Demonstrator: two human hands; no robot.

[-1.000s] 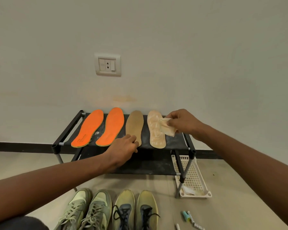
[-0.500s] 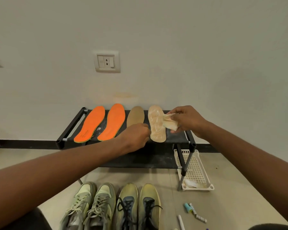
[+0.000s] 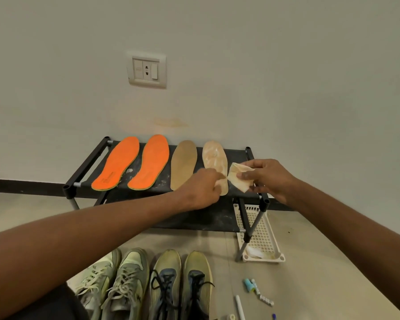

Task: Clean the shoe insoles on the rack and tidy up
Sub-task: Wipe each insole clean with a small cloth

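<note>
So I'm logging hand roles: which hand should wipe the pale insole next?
Probably the right hand: it holds the cloth beside the pale insole, while the left hand pins its heel.

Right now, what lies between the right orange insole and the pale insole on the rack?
The head view shows one tan insole between the orange insole and the pale insole.

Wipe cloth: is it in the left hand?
No, the cloth is pinched in the right hand; the left hand rests on the pale insole.
</note>
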